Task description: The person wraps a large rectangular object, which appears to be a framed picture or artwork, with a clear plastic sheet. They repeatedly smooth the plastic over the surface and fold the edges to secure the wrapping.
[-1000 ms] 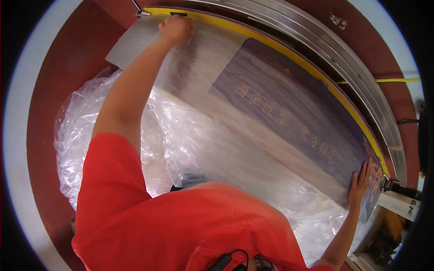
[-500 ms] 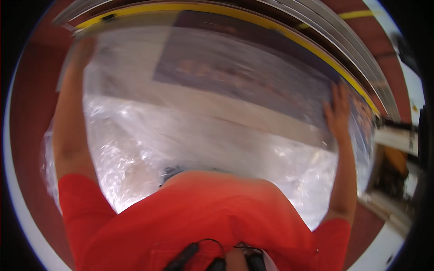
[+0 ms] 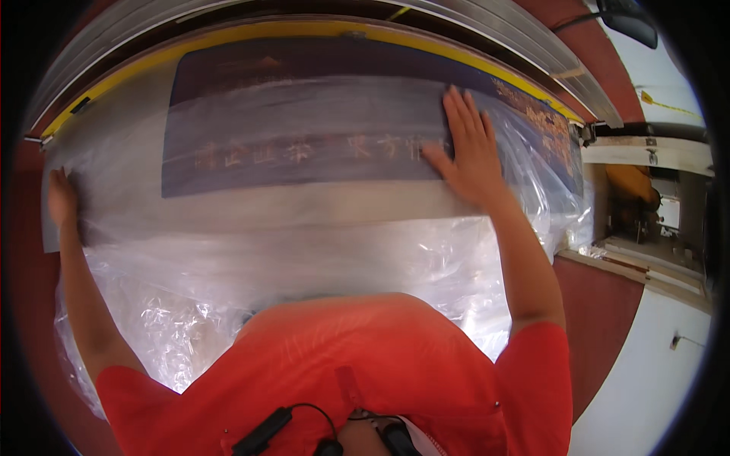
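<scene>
Clear plastic film [image 3: 304, 235] lies over a broad pale surface and a dark blue printed panel [image 3: 304, 114] with light lettering. My right hand [image 3: 470, 148] rests flat on the film over the right part of the panel, fingers stretched and thumb apart. My left hand [image 3: 62, 196] is at the left edge of the pale sheet [image 3: 114, 129], fingers extended away from me. Its fingers show only in part, and nothing is seen in them. Nearer my body the film is loose and crumpled, with bright glints.
A yellow strip [image 3: 304, 29] runs along the far edge, with metal rails [image 3: 471, 23] beyond it. At the right stands a pale frame [image 3: 639, 153] with machine parts inside. Reddish floor [image 3: 601, 319] shows at the sides. My red shirt [image 3: 365, 349] meets the near edge.
My left hand has come nearer along the left side, away from the yellow strip. My right hand has shifted left over the panel. The whole view has turned somewhat.
</scene>
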The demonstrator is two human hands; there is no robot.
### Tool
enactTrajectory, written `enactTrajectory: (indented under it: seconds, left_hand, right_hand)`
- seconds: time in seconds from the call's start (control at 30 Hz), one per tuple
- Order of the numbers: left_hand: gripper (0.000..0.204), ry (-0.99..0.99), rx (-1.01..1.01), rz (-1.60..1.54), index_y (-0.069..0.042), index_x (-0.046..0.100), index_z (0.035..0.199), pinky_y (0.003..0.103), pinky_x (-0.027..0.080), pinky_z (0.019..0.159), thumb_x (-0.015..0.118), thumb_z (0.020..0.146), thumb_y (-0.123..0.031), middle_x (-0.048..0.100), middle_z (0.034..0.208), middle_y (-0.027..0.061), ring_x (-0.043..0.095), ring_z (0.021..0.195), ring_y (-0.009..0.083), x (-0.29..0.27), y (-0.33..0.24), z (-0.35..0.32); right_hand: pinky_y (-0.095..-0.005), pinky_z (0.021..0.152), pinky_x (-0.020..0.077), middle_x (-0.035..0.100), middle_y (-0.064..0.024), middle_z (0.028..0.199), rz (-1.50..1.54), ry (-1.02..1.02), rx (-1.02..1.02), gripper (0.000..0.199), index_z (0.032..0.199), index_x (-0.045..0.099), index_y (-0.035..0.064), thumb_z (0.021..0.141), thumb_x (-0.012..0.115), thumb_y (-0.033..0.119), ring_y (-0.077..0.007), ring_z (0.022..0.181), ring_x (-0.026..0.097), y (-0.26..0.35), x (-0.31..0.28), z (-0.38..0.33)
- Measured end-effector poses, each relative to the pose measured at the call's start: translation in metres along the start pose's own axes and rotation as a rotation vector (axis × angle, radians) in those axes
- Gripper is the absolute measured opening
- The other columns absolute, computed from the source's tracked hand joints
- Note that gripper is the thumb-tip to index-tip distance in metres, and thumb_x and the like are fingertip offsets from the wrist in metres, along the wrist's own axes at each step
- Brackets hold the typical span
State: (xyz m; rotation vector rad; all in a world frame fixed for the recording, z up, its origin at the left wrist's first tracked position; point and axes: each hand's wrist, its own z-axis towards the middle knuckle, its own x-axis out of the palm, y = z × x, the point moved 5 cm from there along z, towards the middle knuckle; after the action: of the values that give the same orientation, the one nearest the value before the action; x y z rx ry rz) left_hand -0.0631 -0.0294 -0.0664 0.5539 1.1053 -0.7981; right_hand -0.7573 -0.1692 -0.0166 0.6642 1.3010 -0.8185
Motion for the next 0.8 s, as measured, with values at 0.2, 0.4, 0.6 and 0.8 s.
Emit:
enactTrajectory:
  seconds: [0.2,0.4,0.6,0.8]
  left_hand:
    - [0.028,0.075,0.005,0.041,-0.006,0.048,0.093,0.041,0.040,0.067,0.036,0.084,-0.029,0.053,0.091,0.0172,0.050,0.084,0.0351,0.001,0.001,0.000]
    - [0.029,0.019,0.268,-0.383,-0.003,0.047,0.107,0.030,0.037,0.081,0.042,0.083,-0.019,0.049,0.109,0.0117,0.048,0.099,0.0221,0.000,0.064,-0.001]
    - [0.033,0.098,0.057,-0.640,0.000,0.043,0.111,0.026,0.035,0.084,0.042,0.085,-0.019,0.048,0.106,0.0099,0.045,0.099,0.0154,-0.054,0.080,-0.024]
    - [0.024,0.098,-0.156,-0.772,-0.003,0.053,0.091,0.022,0.042,0.062,0.042,0.084,-0.024,0.050,0.078,0.0020,0.047,0.071,0.0091,-0.039,0.082,0.000]
  right_hand:
    - [-0.0407,0.098,0.0135,0.031,-0.0103,0.127,0.057,-0.059,0.020,0.054,0.118,0.037,0.0033,0.078,0.046,0.039,-0.0240,0.120,0.022,-0.002,0.001,0.003]
    - [-0.0346,0.082,0.0347,0.055,-0.0089,0.094,0.122,-0.246,0.183,0.025,0.094,0.057,0.0074,0.075,0.055,0.024,-0.0245,0.093,0.049,-0.032,-0.006,0.028]
    - [-0.0310,0.063,0.0411,0.055,-0.0090,0.072,0.032,-0.413,0.183,0.017,0.082,0.056,0.0058,0.073,0.058,0.021,-0.0237,0.070,0.051,-0.042,-0.002,0.029]
    - [-0.0265,0.049,0.0373,0.051,-0.0051,0.063,1.227,-0.281,0.396,0.014,0.073,0.051,0.0042,0.077,0.053,0.018,-0.0165,0.052,0.047,-0.045,-0.015,0.022]
